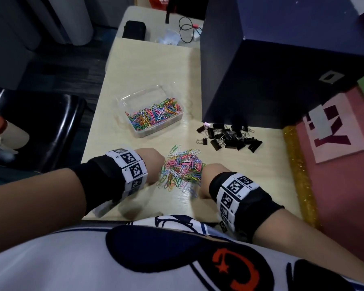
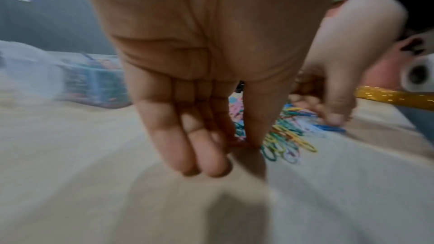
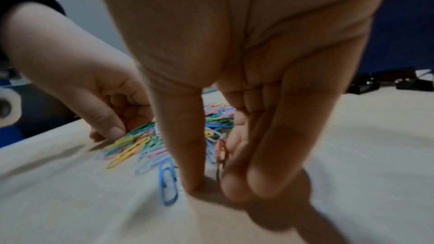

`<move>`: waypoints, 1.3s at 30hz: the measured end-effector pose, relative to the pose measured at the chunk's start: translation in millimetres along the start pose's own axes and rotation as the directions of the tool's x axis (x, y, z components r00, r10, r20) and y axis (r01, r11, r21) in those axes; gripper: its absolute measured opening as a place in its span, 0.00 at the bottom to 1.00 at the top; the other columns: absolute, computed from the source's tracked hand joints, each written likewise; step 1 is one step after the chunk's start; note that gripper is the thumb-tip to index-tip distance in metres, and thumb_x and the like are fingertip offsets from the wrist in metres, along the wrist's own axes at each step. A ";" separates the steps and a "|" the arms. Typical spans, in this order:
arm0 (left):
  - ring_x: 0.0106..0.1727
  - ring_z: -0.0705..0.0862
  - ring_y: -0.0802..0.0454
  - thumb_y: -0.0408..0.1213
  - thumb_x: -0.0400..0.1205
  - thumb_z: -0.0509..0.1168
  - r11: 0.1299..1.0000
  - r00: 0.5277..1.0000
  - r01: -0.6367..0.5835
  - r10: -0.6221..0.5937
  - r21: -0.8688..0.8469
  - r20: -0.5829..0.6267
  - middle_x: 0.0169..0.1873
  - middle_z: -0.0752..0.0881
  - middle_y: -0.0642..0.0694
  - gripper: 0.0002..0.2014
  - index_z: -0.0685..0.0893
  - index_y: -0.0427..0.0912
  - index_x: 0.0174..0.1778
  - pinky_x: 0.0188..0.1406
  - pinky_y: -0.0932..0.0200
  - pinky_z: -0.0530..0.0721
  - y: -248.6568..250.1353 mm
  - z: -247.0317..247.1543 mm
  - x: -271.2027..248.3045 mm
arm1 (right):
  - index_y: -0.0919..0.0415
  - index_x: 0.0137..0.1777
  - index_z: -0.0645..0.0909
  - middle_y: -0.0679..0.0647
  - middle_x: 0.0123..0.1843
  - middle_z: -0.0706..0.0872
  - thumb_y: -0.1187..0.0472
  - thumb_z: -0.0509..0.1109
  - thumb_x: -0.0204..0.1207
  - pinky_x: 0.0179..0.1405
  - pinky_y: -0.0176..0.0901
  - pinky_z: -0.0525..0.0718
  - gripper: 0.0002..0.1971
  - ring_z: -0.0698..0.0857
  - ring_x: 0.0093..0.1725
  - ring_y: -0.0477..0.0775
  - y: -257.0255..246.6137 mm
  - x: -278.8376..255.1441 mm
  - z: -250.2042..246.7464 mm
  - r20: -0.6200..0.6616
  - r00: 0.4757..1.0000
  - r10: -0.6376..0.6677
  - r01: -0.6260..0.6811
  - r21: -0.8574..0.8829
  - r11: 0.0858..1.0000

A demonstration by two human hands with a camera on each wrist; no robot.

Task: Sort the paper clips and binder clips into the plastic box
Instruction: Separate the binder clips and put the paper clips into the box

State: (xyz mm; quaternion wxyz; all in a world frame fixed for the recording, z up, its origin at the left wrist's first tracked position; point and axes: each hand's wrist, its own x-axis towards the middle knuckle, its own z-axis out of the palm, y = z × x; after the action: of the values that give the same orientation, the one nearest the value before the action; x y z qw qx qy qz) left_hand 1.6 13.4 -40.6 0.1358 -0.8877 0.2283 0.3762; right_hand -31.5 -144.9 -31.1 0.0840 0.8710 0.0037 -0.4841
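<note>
Both hands, left hand (image 1: pixel 153 164) and right hand (image 1: pixel 206 181), fingers nearly straight, cup the loose paper clips (image 1: pixel 182 170) on the worktop (image 1: pixel 147 66), gripping none. Scooped carelessly toward the plastic box (image 1: pixel 150 111), clips may scatter.

pale wood table (image 1: pixel 147 66) | dark blue partition (image 1: pixel 271 80) | black chair (image 1: pixel 40 127) | dark floor (image 1: pixel 57 68) | dim light
</note>
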 end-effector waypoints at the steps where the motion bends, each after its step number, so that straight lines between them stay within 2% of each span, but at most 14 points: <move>1: 0.41 0.80 0.44 0.37 0.81 0.61 1.000 1.000 -0.027 0.027 -0.013 -0.009 0.40 0.82 0.44 0.10 0.83 0.38 0.54 0.38 0.55 0.78 7.4 1.7 1.7 | 0.63 0.48 0.81 0.54 0.32 0.74 0.54 0.67 0.79 0.48 0.43 0.82 0.11 0.82 0.38 0.55 -0.2 -0.4 -2.3 -0.040 0.999 -0.015 0.015 0.006 1.000; 4: 0.50 0.82 0.42 0.38 0.83 0.57 0.988 0.988 -0.118 0.106 -0.103 -0.110 0.47 0.85 0.42 0.10 0.80 0.39 0.54 0.47 0.51 0.82 10.9 -2.4 3.6 | 0.61 0.33 0.75 0.53 0.31 0.76 0.54 0.67 0.78 0.40 0.42 0.81 0.14 0.80 0.35 0.55 4.2 -7.1 -10.5 -0.081 0.996 -0.041 0.041 0.006 0.999; 6: 0.49 0.82 0.43 0.38 0.82 0.59 0.971 0.975 -0.115 0.070 -0.211 -0.209 0.47 0.85 0.43 0.08 0.78 0.42 0.54 0.46 0.52 0.81 0.7 -7.7 5.2 | 0.62 0.43 0.79 0.54 0.39 0.81 0.59 0.62 0.81 0.41 0.43 0.81 0.09 0.83 0.42 0.58 12.3 -1.2 -14.4 -0.144 0.987 -0.068 0.071 0.013 0.997; 8: 0.45 0.81 0.43 0.38 0.80 0.61 0.941 0.939 -0.091 -0.028 -0.325 -0.344 0.42 0.84 0.44 0.12 0.74 0.43 0.58 0.43 0.52 0.82 -9.3 -13.3 6.3 | 0.62 0.57 0.79 0.56 0.56 0.83 0.64 0.60 0.80 0.55 0.46 0.83 0.10 0.83 0.55 0.60 18.6 6.2 -14.0 -0.295 0.953 -0.070 0.126 0.176 0.976; 11: 0.40 0.82 0.40 0.39 0.79 0.62 0.868 0.860 -0.055 -0.210 -0.494 -0.465 0.34 0.81 0.44 0.24 0.63 0.42 0.70 0.39 0.50 0.81 -24.4 -21.1 9.0 | 0.55 0.57 0.80 0.55 0.63 0.76 0.68 0.59 0.77 0.61 0.47 0.80 0.13 0.80 0.59 0.58 16.4 13.6 -12.6 -0.495 0.865 -0.085 0.295 0.362 0.884; 15: 0.42 0.84 0.39 0.40 0.78 0.62 0.865 0.868 0.007 -0.254 -0.501 -0.427 0.38 0.84 0.41 0.28 0.61 0.42 0.74 0.40 0.50 0.83 -30.4 -21.2 15.0 | 0.53 0.75 0.69 0.54 0.75 0.66 0.78 0.59 0.70 0.72 0.48 0.70 0.34 0.67 0.73 0.58 7.5 15.1 -9.5 -0.513 0.833 -0.206 0.378 0.256 0.890; 18: 0.39 0.83 0.41 0.38 0.79 0.61 0.872 0.881 0.001 -0.232 -0.489 -0.413 0.36 0.83 0.43 0.25 0.63 0.42 0.72 0.37 0.51 0.84 -28.2 -16.0 15.5 | 0.54 0.80 0.63 0.53 0.79 0.62 0.77 0.65 0.68 0.76 0.52 0.69 0.40 0.62 0.77 0.59 6.6 17.2 -3.7 -0.467 0.840 -0.275 0.372 0.127 0.919; 22: 0.41 0.83 0.42 0.38 0.79 0.60 0.884 0.885 -0.051 -0.175 -0.465 -0.430 0.41 0.83 0.44 0.22 0.65 0.43 0.69 0.40 0.48 0.85 -29.1 -6.8 9.8 | 0.53 0.77 0.70 0.54 0.73 0.71 0.70 0.65 0.74 0.74 0.52 0.71 0.30 0.69 0.73 0.58 8.8 21.1 -6.0 -0.443 0.836 -0.323 0.401 0.092 0.911; 25: 0.44 0.83 0.42 0.39 0.79 0.60 0.912 0.888 -0.105 -0.094 -0.397 -0.450 0.47 0.83 0.42 0.23 0.64 0.43 0.70 0.43 0.48 0.85 -26.0 1.5 2.5 | 0.49 0.72 0.75 0.54 0.70 0.73 0.53 0.66 0.79 0.72 0.52 0.73 0.21 0.74 0.71 0.58 12.3 19.9 -13.5 -0.481 0.831 -0.278 0.400 0.171 0.900; 29: 0.64 0.78 0.44 0.48 0.75 0.68 0.931 0.877 -0.253 0.107 -0.261 -0.468 0.68 0.75 0.44 0.39 0.57 0.48 0.79 0.60 0.53 0.79 -17.4 14.5 0.1 | 0.52 0.74 0.66 0.57 0.71 0.64 0.38 0.79 0.61 0.62 0.56 0.81 0.44 0.77 0.66 0.63 13.5 15.1 -12.9 -0.355 0.933 -0.066 0.161 0.247 0.955; 31: 0.70 0.71 0.45 0.56 0.69 0.73 0.959 0.905 -0.243 0.169 -0.148 -0.391 0.69 0.70 0.45 0.48 0.54 0.49 0.81 0.66 0.49 0.77 -12.2 18.9 4.8 | 0.52 0.74 0.61 0.58 0.71 0.60 0.39 0.83 0.56 0.56 0.55 0.84 0.50 0.80 0.62 0.65 7.9 12.0 -7.1 -0.282 0.958 -0.040 0.110 0.236 0.966; 33: 0.69 0.70 0.44 0.60 0.66 0.74 0.974 0.926 -0.201 0.156 -0.101 -0.344 0.67 0.68 0.45 0.51 0.55 0.48 0.80 0.67 0.46 0.77 -7.3 19.9 12.2 | 0.50 0.71 0.62 0.58 0.69 0.60 0.43 0.84 0.56 0.55 0.54 0.85 0.47 0.81 0.59 0.64 0.5 13.1 -1.2 -0.325 0.942 -0.078 0.163 0.242 0.956; 36: 0.64 0.76 0.42 0.56 0.69 0.73 0.965 0.926 -0.185 0.109 -0.183 -0.361 0.62 0.72 0.43 0.38 0.68 0.45 0.71 0.62 0.46 0.79 -3.3 13.4 20.0 | 0.53 0.69 0.66 0.60 0.69 0.61 0.52 0.80 0.64 0.62 0.55 0.82 0.36 0.82 0.58 0.65 -8.2 17.7 1.2 -0.411 0.905 -0.109 0.257 0.325 0.910; 39: 0.61 0.80 0.41 0.50 0.75 0.70 0.960 0.926 -0.187 0.102 -0.209 -0.362 0.60 0.76 0.41 0.24 0.74 0.43 0.63 0.57 0.48 0.82 -4.5 5.9 21.6 | 0.57 0.68 0.70 0.61 0.69 0.64 0.60 0.73 0.72 0.61 0.50 0.81 0.25 0.83 0.55 0.66 -9.5 20.9 -1.0 -0.469 0.874 -0.126 0.315 0.351 0.882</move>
State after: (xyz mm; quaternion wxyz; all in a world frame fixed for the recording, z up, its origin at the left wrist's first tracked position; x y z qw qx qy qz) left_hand 13.5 13.1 -60.1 -0.0432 -0.9305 0.2669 0.2471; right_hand -20.3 -137.0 -49.6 -0.1636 0.9474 0.0208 -0.2742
